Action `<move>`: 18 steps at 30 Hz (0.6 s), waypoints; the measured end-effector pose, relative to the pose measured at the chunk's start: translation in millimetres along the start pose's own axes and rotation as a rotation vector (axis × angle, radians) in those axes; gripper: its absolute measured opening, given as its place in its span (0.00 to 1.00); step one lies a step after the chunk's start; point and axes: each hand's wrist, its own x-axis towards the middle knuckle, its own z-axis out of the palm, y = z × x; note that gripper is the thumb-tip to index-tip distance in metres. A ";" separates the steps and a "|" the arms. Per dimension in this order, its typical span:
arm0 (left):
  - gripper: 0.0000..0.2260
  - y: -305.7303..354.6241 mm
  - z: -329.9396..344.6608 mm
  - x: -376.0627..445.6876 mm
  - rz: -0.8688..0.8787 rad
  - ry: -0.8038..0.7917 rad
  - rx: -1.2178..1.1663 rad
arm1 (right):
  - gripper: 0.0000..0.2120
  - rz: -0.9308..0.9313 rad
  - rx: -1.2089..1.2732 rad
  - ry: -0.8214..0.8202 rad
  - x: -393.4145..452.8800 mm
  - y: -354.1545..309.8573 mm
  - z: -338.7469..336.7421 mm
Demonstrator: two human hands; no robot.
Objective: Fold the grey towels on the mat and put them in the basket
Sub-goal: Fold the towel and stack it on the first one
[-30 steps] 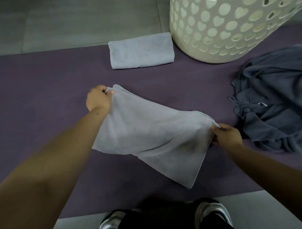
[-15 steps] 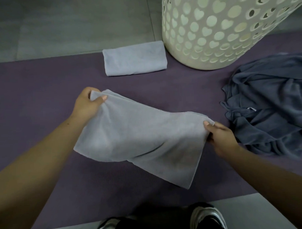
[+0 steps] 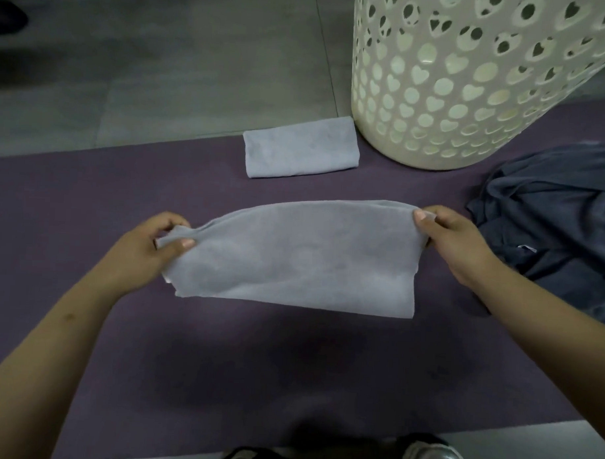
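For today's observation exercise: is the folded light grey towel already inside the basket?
No, the folded towel lies on the mat beside the basket.

No legible text, brand, number or sign found on any surface in the head view; a small white tag (image 3: 527, 248) is sewn to the dark grey cloth (image 3: 555, 231) at the right, but it is too small to show any print; the basket (image 3: 471, 80) bears only heart-shaped and round cut-outs, not lettering.
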 end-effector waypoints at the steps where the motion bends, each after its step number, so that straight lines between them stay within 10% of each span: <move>1: 0.04 -4.0 0.9 0.4 -0.004 -0.047 0.041 | 0.13 0.001 -0.057 -0.019 0.0 3.3 0.1; 11: 0.10 -28.9 20.7 -6.8 -0.285 -0.412 0.168 | 0.10 0.035 -0.451 -0.235 -9.9 13.1 -18.9; 18: 0.06 -21.7 7.2 -18.4 -0.045 0.133 0.135 | 0.09 0.010 -0.160 0.011 -6.8 2.8 -23.7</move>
